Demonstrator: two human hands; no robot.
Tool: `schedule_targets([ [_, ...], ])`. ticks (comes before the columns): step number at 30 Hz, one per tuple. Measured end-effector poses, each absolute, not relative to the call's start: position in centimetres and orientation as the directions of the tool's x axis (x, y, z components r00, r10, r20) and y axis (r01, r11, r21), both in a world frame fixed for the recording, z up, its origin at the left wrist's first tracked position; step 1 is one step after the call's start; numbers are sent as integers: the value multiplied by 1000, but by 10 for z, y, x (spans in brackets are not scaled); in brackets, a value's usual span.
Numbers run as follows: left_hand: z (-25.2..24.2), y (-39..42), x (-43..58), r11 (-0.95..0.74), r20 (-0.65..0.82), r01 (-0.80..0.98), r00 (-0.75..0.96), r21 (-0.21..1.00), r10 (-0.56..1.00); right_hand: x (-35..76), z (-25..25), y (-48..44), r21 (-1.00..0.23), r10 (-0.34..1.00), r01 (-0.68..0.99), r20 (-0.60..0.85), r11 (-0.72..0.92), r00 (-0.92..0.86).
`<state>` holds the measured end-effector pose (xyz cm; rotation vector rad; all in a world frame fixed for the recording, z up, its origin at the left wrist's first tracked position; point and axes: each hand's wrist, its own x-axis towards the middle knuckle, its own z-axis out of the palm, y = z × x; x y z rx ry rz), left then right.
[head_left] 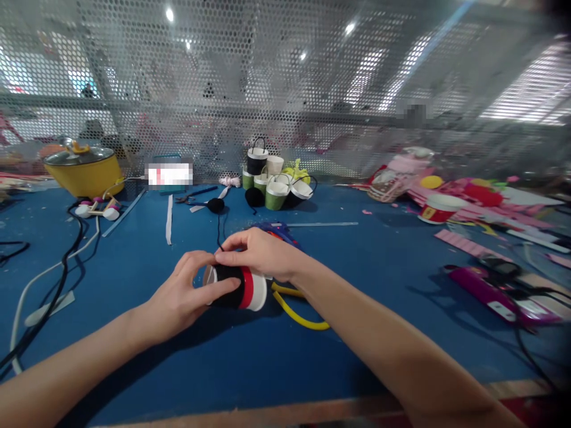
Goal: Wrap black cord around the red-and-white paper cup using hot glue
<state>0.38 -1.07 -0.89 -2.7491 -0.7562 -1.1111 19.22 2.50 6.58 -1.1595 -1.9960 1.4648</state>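
Note:
My left hand [181, 294] is closed round a paper cup [257, 290] that lies tilted on its side, its white rim to the right. Black yarn [234, 292] covers much of the cup's wall, with a red band [247, 288] beside the rim. At the cup's upper side, the fingertips of my right hand [254, 252] pinch the black yarn. From there a strand runs up to a small black yarn ball [216, 205] on the table. A yellow curved loop [303, 321] lies under my right forearm, partly hidden.
Several small wrapped cups [277, 195] stand at the back of the blue table [200, 368], before a perforated metal screen [285, 77]. A yellow pot [84, 169] and cables [74, 255] are left. Right are a red-and-white tub [439, 209] and a purple packet [495, 297].

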Motion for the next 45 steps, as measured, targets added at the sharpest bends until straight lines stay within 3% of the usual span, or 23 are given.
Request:
schedule_targets([
  [4,-8,-12,4,-859,663,500,606,112,439,193,66,23,-942,856,337,-177,-3,-485],
  [6,-8,-12,4,-851,646,499,597,164,475,195,66,24,-940,875,340,-142,27,-462],
  [11,-6,-14,4,-769,545,471,543,432,639,206,69,27,-901,911,368,63,227,-407],
  [16,-3,-14,5,-655,431,391,522,647,736,215,74,28,-897,922,349,139,272,-362],
  [19,-4,-13,6,-611,383,350,537,710,752,217,73,29,-890,920,350,161,292,-357],
  [30,0,-17,7,-698,415,360,604,619,680,209,66,28,-806,922,494,155,326,-355],
  [37,-6,-18,7,-751,506,328,580,573,639,205,60,29,-796,928,539,76,276,-364],
  [45,-4,-18,7,-864,641,314,581,393,503,205,56,27,-823,886,541,-108,175,-450],
])
